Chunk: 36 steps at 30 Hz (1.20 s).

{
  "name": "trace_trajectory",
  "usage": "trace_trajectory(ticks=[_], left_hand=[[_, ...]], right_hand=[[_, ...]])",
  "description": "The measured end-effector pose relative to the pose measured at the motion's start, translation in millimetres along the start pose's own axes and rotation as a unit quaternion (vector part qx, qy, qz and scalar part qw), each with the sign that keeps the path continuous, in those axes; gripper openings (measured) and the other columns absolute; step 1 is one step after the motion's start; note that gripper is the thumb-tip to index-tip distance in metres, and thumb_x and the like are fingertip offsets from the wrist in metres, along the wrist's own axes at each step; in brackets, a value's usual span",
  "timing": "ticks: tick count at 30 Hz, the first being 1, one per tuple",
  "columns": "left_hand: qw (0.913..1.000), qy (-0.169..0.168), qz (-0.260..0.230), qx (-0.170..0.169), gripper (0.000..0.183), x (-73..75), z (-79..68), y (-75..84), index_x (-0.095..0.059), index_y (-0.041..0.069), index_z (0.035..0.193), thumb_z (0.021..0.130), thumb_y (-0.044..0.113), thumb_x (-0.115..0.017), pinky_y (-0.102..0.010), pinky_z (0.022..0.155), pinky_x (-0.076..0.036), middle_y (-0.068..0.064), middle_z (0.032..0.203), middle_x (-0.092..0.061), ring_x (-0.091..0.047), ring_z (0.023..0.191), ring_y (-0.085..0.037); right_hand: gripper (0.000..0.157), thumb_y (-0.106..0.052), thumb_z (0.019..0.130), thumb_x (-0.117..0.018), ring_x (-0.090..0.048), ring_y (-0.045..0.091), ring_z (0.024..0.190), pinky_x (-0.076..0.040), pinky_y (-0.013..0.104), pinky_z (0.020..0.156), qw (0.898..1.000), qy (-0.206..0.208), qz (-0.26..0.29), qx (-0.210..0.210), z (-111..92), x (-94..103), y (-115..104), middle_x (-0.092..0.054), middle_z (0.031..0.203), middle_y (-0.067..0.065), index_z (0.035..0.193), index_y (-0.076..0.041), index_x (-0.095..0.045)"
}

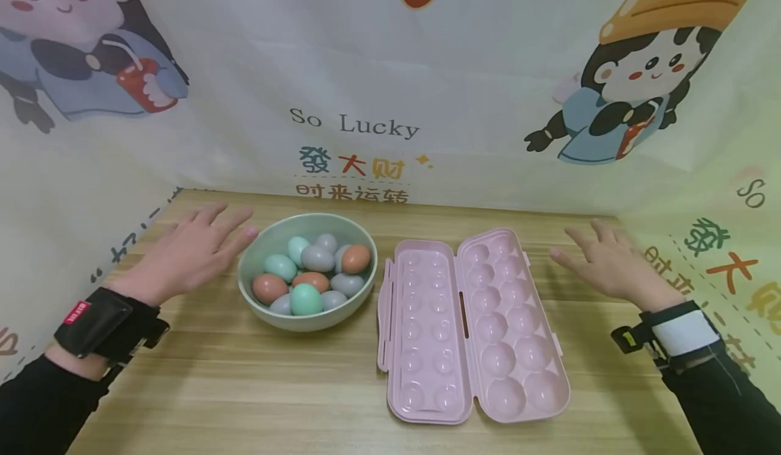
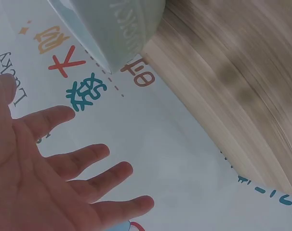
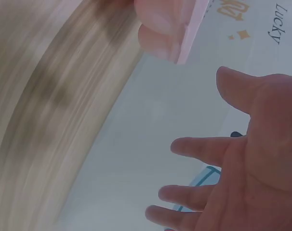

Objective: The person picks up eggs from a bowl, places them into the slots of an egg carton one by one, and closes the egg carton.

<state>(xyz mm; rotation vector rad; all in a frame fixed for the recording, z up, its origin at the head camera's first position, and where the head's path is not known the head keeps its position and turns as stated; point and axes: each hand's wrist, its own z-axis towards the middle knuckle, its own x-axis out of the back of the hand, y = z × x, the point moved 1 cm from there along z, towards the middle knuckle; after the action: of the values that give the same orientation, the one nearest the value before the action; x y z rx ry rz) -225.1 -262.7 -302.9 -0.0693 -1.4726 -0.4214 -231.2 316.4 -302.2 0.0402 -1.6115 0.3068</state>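
A pale green bowl [image 1: 308, 325] stands left of centre on the wooden table, with several eggs [image 1: 317, 258] in grey, mint green and brown heaped inside. To its right lies a pink egg carton [image 1: 466, 380], unfolded flat, its round hollows holding nothing. My left hand [image 1: 189, 248] hovers at the bowl's left side, fingers spread and straight; the left wrist view shows its palm [image 2: 45, 187] bare and the bowl's wall [image 2: 122, 29] beyond. My right hand [image 1: 610, 265] is held out right of the carton with extended fingers, and nothing lies against its palm [image 3: 271, 159].
The wooden table [image 1: 256, 394] ends at the back against a white printed cloth [image 1: 457, 150], which also rises along both sides. Cartoon figures and lettering decorate the cloth. Both wrists wear black straps with small devices [image 1: 110, 323].
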Motion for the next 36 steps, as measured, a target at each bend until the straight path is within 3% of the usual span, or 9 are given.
trace_trajectory(ticks=[5, 7, 9, 11, 13, 17, 21, 29, 36], left_hand=[[0.9999, 0.012, -0.003, -0.011, 0.067, -0.8, -0.6, 5.3, -0.037, 0.003, 0.150, 0.105, 0.052, -0.030, -0.071, 0.101, -0.020, -0.036, 0.147, -0.028, -0.024, 0.131, -0.060], [0.9996, 0.019, -0.005, -0.018, 0.067, -2.2, -0.9, 8.1, -0.038, 0.003, 0.149, 0.105, 0.052, -0.030, -0.070, 0.102, -0.022, -0.034, 0.147, -0.031, -0.026, 0.131, -0.058], [0.9992, 0.030, -0.006, -0.027, 0.067, -4.2, -1.2, 11.1, -0.040, 0.002, 0.148, 0.105, 0.051, -0.032, -0.068, 0.102, -0.025, -0.032, 0.146, -0.035, -0.029, 0.132, -0.054], [0.9982, 0.045, -0.009, -0.039, 0.065, -6.5, -1.9, 15.1, -0.043, 0.000, 0.146, 0.105, 0.049, -0.034, -0.066, 0.101, -0.028, -0.029, 0.144, -0.040, -0.033, 0.131, -0.051], [0.9964, 0.064, -0.013, -0.054, 0.062, -9.0, -2.4, 19.3, -0.048, -0.001, 0.142, 0.105, 0.047, -0.037, -0.064, 0.100, -0.033, -0.027, 0.140, -0.046, -0.039, 0.129, -0.047], [0.9932, 0.086, -0.022, -0.075, 0.055, -14.9, -4.1, 29.8, -0.055, 0.000, 0.136, 0.104, 0.044, -0.042, -0.060, 0.098, -0.038, -0.023, 0.133, -0.054, -0.047, 0.124, -0.043], [0.9930, 0.076, -0.036, -0.083, 0.054, -22.3, -6.4, 39.6, -0.056, 0.001, 0.135, 0.104, 0.043, -0.043, -0.061, 0.096, -0.040, -0.024, 0.133, -0.053, -0.047, 0.124, -0.044], [0.9922, 0.056, -0.059, -0.095, 0.054, -37.2, -8.9, 51.8, -0.058, 0.002, 0.133, 0.105, 0.045, -0.041, -0.059, 0.091, -0.045, -0.021, 0.131, -0.056, -0.052, 0.120, -0.041], [0.9901, 0.060, -0.077, -0.101, 0.052, -42.8, -11.5, 58.1, -0.061, 0.003, 0.129, 0.104, 0.045, -0.043, -0.047, 0.077, -0.053, -0.014, 0.116, -0.063, -0.064, 0.095, -0.025]], right_hand=[[0.078, -0.052, 0.103, -0.039, -0.025, 0.064, 0.125, -0.026, 0.074, 0.095, 0.999, -0.004, 0.039, 0.010, -2, -2.7, -5, -0.021, 0.141, 0.047, 0.143, 0.015, -0.033], [0.073, -0.047, 0.104, -0.041, -0.039, 0.060, 0.119, -0.036, 0.070, 0.091, 0.998, 0.000, 0.064, 0.021, -4, -4.6, -9, -0.035, 0.134, 0.045, 0.139, 0.017, -0.037], [0.068, -0.044, 0.104, -0.043, -0.055, 0.050, 0.101, -0.047, 0.060, 0.081, 0.996, 0.001, 0.090, 0.030, -7, -6.7, -14, -0.053, 0.118, 0.039, 0.134, 0.016, -0.044], [0.061, -0.041, 0.104, -0.044, -0.062, 0.036, 0.080, -0.052, 0.048, 0.068, 0.993, 0.001, 0.116, 0.036, -10, -9.2, -20, -0.063, 0.097, 0.026, 0.129, 0.015, -0.050], [0.052, -0.037, 0.105, -0.046, -0.058, 0.023, 0.063, -0.048, 0.037, 0.056, 0.989, 0.002, 0.142, 0.042, -12, -12.7, -25, -0.063, 0.079, 0.012, 0.121, 0.011, -0.058], [0.043, -0.030, 0.105, -0.047, -0.051, 0.019, 0.053, -0.041, 0.032, 0.049, 0.983, 0.018, 0.174, 0.048, -17, -20.1, -35, -0.056, 0.065, 0.004, 0.114, 0.009, -0.063], [0.040, -0.024, 0.105, -0.048, -0.047, 0.018, 0.050, -0.039, 0.029, 0.047, 0.976, 0.020, 0.211, 0.055, -21, -26.7, -43, -0.055, 0.063, 0.004, 0.120, 0.012, -0.060], [0.035, -0.012, 0.101, -0.052, -0.052, 0.019, 0.054, -0.042, 0.028, 0.046, 0.966, 0.015, 0.256, 0.038, -25, -37.0, -49, -0.058, 0.066, 0.004, 0.123, 0.014, -0.056], [0.030, -0.009, 0.099, -0.054, -0.043, 0.013, 0.040, -0.035, 0.025, 0.038, 0.953, 0.018, 0.301, 0.024, -24, -46.0, -45, -0.053, 0.056, 0.005, 0.117, 0.013, -0.062]])
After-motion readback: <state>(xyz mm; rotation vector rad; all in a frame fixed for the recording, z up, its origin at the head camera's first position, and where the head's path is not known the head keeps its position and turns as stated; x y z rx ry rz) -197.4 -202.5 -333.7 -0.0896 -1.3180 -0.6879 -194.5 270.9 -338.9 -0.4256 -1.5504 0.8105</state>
